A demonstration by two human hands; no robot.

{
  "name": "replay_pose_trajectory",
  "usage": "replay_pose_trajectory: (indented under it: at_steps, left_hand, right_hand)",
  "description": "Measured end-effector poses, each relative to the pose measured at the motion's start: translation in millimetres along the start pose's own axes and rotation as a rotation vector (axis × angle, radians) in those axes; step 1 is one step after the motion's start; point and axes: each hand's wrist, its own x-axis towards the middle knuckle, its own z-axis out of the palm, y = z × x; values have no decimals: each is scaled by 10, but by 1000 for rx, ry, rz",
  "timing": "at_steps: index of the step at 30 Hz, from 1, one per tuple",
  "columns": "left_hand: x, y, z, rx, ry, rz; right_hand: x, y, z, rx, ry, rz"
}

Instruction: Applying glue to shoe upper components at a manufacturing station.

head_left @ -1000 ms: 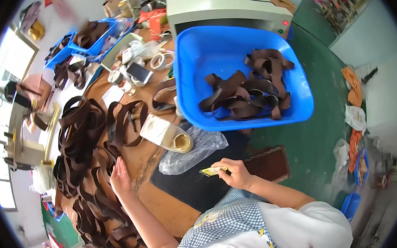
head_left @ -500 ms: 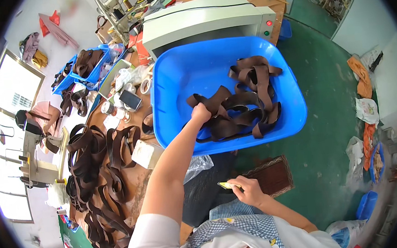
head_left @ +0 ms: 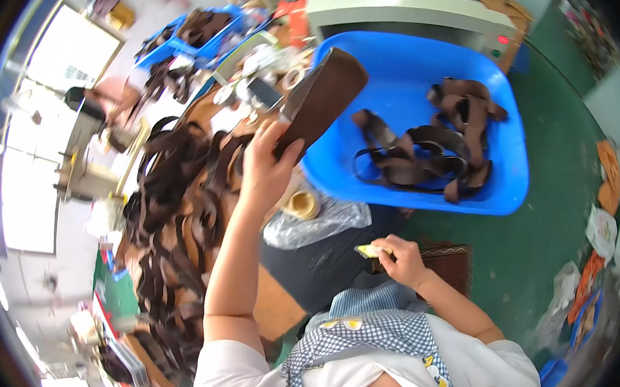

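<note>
A brown strap [head_left: 321,95] was lifted in the air over the near-left rim of the blue tub [head_left: 402,65], its broad, flat length slanting up and to the right. The left hand [head_left: 265,171] gripped its lower end, thumb on one face and fingers curled around the other, the arm reaching up from the lower middle of the view.

The right hand [head_left: 401,259] sat low, close to the person's chest above a checked apron [head_left: 377,332], its fingers pinched shut on a small yellow object [head_left: 368,250] whose kind could not be told.

Inside the tub lay a loose tangle of more brown straps [head_left: 429,149], gathered toward its right and near side, with the far-left floor of the tub bare blue. The tub rested at the edge of the counter [head_left: 275,311], over a green floor [head_left: 544,249].

Just below the lifted strap, a roll of tape [head_left: 301,205] lay on the counter beside a crumpled clear plastic bag [head_left: 319,225]. To the left, a large heap of dark brown straps [head_left: 175,217] covered much of the counter. Farther back stood a blue tray [head_left: 201,28] holding more straps, and behind the tub a pale grey machine [head_left: 412,6] with a small red light.
</note>
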Motion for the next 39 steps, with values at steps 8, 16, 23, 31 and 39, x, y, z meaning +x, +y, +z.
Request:
replay_pose_trajectory:
  at_steps: [8, 16, 23, 31, 39]
  left_hand:
    - [-2502, -455, -1206, 312, 20, -338]
    - [-4278, -1526, -887, 586, -101, -584]
    - [-3507, -1452, -378, 616, 174, -919]
    - [-3358, -1654, 40, 848, 32, -987]
    - [-3584, -1652, 50, 607, -13, -1119]
  right_hand:
    - [654, 42, 757, -27, -56, -115]
    - [1372, 219, 1450, -170, -94, -94]
    - [1510, 167, 1555, -311, -150, -131]
    - [1438, 182, 1555, -307, -184, -164]
    - [1451, 163, 1515, -311, -153, -192]
